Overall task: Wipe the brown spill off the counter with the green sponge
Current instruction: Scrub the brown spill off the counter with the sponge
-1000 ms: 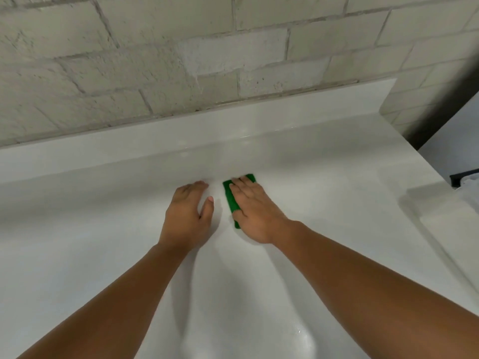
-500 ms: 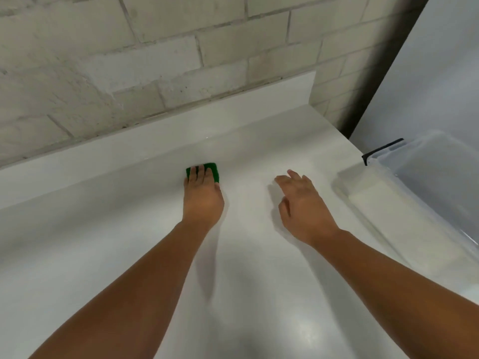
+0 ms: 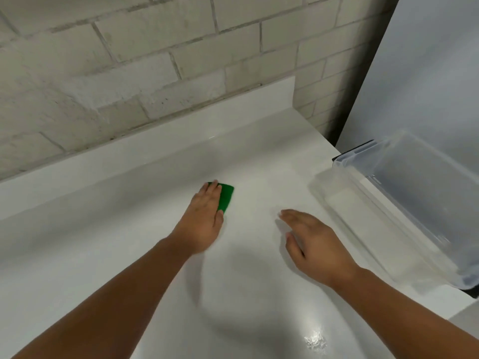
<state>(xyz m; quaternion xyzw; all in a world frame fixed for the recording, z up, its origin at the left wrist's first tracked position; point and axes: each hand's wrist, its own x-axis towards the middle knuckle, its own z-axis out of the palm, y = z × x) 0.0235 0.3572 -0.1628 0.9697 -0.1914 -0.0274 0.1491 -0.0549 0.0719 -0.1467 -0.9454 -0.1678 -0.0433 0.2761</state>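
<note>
The green sponge [image 3: 226, 196] lies flat on the white counter [image 3: 129, 255], near its middle. My left hand [image 3: 203, 218] presses down on the sponge, fingers laid flat over its left part. My right hand [image 3: 311, 242] rests a little to the right, palm down, fingers loosely apart, holding nothing. No brown spill shows on the counter surface.
A clear plastic bin [image 3: 404, 203] with a dark handle sits at the counter's right edge. A low white backsplash [image 3: 155, 149] runs along the back under a pale brick wall [image 3: 129, 60]. A wet glint [image 3: 315, 340] shows near the front.
The sponge passed from my right hand to my left. My right hand drew off to the right. The view swung right, bringing the plastic bin into sight.
</note>
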